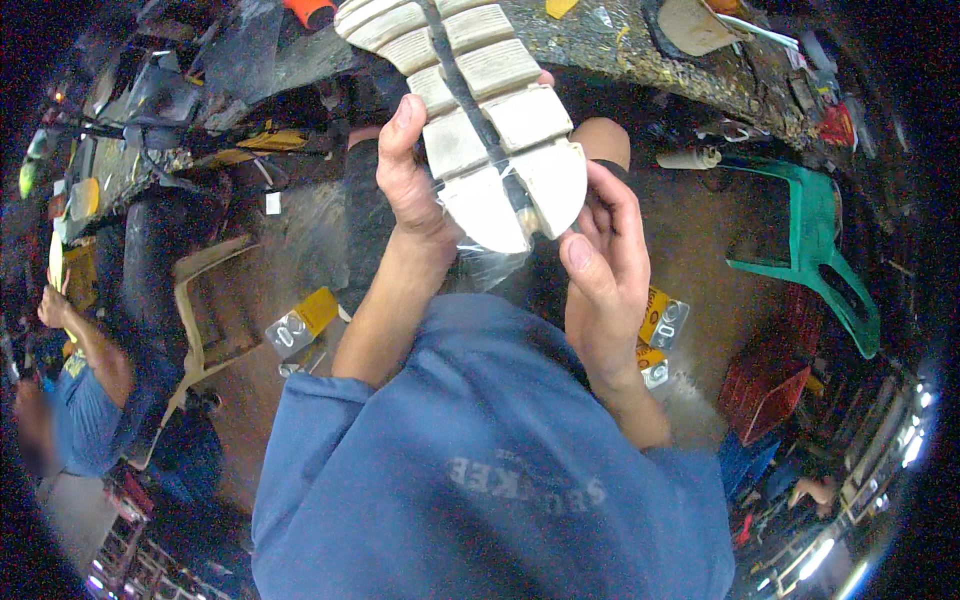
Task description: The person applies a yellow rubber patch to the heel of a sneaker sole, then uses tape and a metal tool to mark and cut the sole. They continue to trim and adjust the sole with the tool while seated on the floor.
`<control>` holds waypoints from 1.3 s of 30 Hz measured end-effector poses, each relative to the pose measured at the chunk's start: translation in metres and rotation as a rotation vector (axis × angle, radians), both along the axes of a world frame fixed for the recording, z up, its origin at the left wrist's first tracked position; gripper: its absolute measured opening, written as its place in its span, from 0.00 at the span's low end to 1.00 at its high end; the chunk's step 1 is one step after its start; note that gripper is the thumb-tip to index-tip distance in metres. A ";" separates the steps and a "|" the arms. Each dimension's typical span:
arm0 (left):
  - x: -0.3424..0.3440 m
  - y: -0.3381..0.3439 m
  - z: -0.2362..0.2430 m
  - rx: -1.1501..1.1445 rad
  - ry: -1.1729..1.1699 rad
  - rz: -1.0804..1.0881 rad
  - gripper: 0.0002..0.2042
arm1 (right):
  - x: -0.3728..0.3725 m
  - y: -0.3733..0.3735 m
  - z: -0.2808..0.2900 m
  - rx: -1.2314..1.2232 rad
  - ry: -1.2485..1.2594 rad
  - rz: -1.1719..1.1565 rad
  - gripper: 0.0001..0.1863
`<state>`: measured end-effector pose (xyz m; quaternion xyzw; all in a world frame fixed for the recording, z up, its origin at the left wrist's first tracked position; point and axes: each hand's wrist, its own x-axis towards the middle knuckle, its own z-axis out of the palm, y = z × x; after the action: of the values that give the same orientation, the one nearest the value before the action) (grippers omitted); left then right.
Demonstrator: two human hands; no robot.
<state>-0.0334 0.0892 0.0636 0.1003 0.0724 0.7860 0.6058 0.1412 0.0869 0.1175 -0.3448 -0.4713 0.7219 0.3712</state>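
I hold a shoe sole-up in front of me: a white, segmented sole [480,110] with a dark groove down its middle. My left hand [410,180] grips its left edge, thumb up along the side. My right hand [605,250] pinches the rounded near end, where a crinkled clear plastic wrap [485,262] hangs from the sole. Both forearms rise from my blue shirt at the bottom of the view.
A speckled workbench edge [640,60] curves across the top. A green plastic chair [820,240] lies at right beside a red crate [765,385]. Yellow-and-silver packs [300,322] sit on the brown floor. Another person in blue [85,400] sits at far left.
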 end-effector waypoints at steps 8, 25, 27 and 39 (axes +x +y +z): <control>-0.003 0.000 0.004 0.004 0.046 0.015 0.43 | 0.002 0.000 -0.009 0.200 -0.061 -0.130 0.31; -0.009 -0.008 -0.017 -0.245 0.241 0.082 0.44 | 0.000 0.007 0.020 1.277 -0.686 0.007 0.25; -0.014 -0.008 -0.018 -0.175 0.278 0.068 0.45 | 0.008 0.018 0.015 1.261 -0.611 -0.025 0.32; -0.026 -0.032 0.002 -0.096 0.313 0.048 0.57 | 0.047 0.102 -0.088 0.387 -0.424 -0.610 0.08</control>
<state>-0.0596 0.0576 0.0652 0.1908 0.2058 0.7707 0.5721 0.1882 0.1894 0.0300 -0.5334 -0.5404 0.3903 0.5207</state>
